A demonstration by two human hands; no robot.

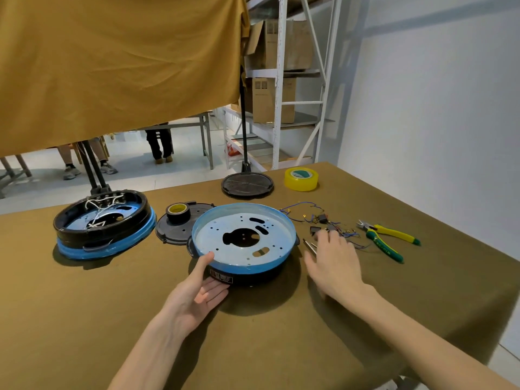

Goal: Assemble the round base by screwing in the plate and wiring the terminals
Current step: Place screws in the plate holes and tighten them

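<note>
We are steadying the round base [244, 243] near the front middle of the table [84, 319], its blue-rimmed pan facing up and its perforated plate [239, 235] lying inside, with no wires fitted in it that we can see. Our left hand [197, 294] is cupping the near-left wall of the base, palm up and fingers relaxed against the black side, thumb resting up on the blue rim; it is bracing, not gripping. Our right hand [334, 266] is reaching out flat and spread over the loose parts to the right of the base, holding nothing, its fingertips hovering at the small black components and the blue wires [306, 212] with their terminals; a slim metal tool, likely a screwdriver [309, 246], is lying just under its fingers. We are judging that we are still at the start, gathering a part or a tool, since we cannot make out any screws in the plate. The next move is calling for a clean pinch on one small item among the tangle without dragging the wires along, while the left hand is keeping the base from turning. The green-and-yellow pliers [388, 237] are lying farther right, and a second base [104, 223], already wired, is sitting at the left as a pattern.
</note>
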